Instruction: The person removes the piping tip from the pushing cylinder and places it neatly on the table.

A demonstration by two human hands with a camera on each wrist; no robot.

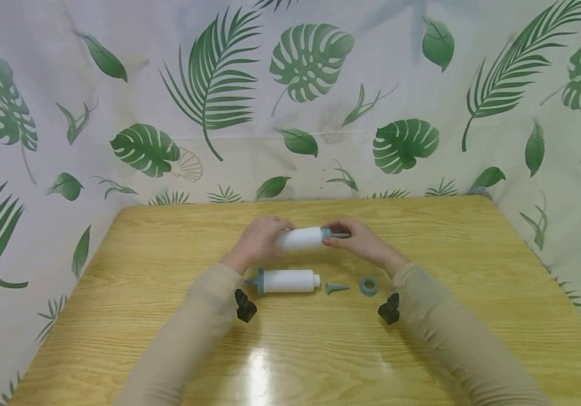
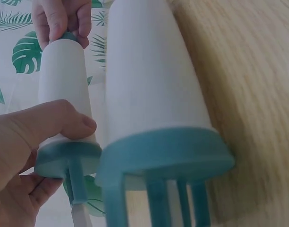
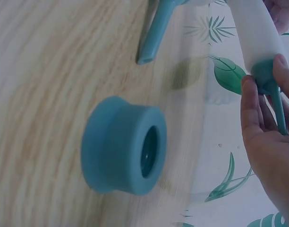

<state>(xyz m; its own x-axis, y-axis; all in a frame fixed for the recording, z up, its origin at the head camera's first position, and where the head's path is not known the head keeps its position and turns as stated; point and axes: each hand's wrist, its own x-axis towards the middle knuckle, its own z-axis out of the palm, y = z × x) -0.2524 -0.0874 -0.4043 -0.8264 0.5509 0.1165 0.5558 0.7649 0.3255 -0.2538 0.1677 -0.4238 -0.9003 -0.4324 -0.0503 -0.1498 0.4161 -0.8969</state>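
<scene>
Both hands hold a white syringe-like tube (image 1: 302,239) above the table. My left hand (image 1: 262,241) grips it by its flanged end; in the left wrist view, the thumb lies on the white barrel (image 2: 64,80) and fingers reach under the teal flange (image 2: 66,156). At the other end, my right hand (image 1: 360,242) pinches the teal collar (image 3: 262,73), from which a thin nozzle (image 3: 278,111) sticks out along the palm. Nearer me, a second white tube (image 1: 288,281) lies on its side, its narrow white neck bare and pointing right.
Right of the second tube's neck lies a loose teal nozzle (image 1: 337,288), then a teal ring cap (image 3: 104,146) with a round hole. All lie on a wood-grain table (image 1: 311,361). A leaf-patterned sheet (image 1: 250,113) hangs behind and at both sides.
</scene>
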